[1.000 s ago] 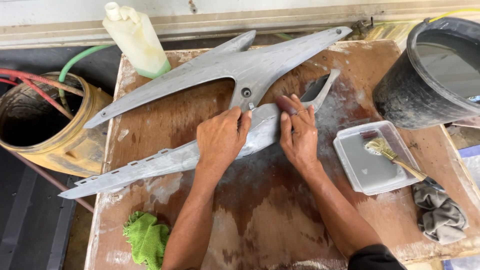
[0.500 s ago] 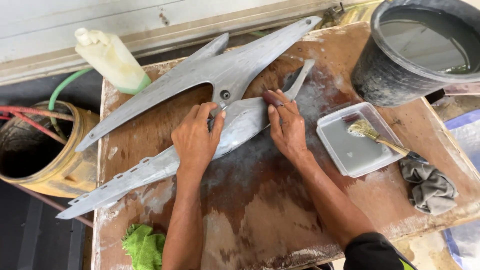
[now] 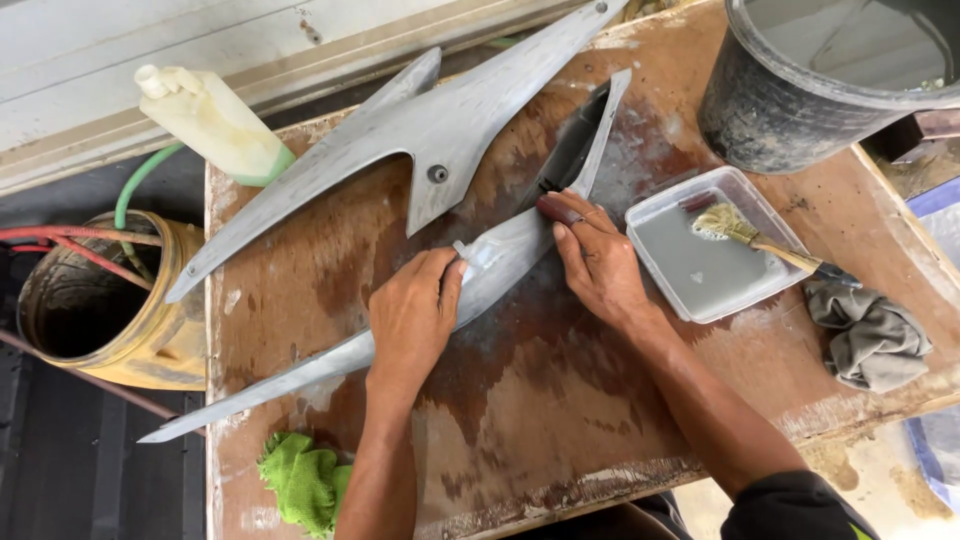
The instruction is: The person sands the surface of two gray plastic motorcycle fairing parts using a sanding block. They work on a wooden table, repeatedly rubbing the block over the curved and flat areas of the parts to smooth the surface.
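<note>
A long grey plastic fairing panel [image 3: 300, 375] lies slanted across the wet wooden board [image 3: 520, 420]. My left hand [image 3: 412, 318] grips its middle and holds it tilted on edge. My right hand [image 3: 596, 262] presses a small dark reddish sanding piece [image 3: 556, 209] against the panel's upper part. A second, larger grey fairing panel [image 3: 400, 135] lies flat just beyond, apart from both hands.
A clear plastic tray [image 3: 650, 215] of grey water holds a brush [image 3: 745, 240]. A grey rag [image 3: 872, 335] lies beside it. A black bucket [image 3: 760, 110] stands at the far right, a pale bottle [image 3: 215, 120] at the far left, a green cloth [image 3: 305, 480] near the front, a yellow drum [image 3: 150, 350] left of the board.
The near panel has been turned up onto its edge and swung more upright. Both hands moved with it, and the view shifted down and left.
</note>
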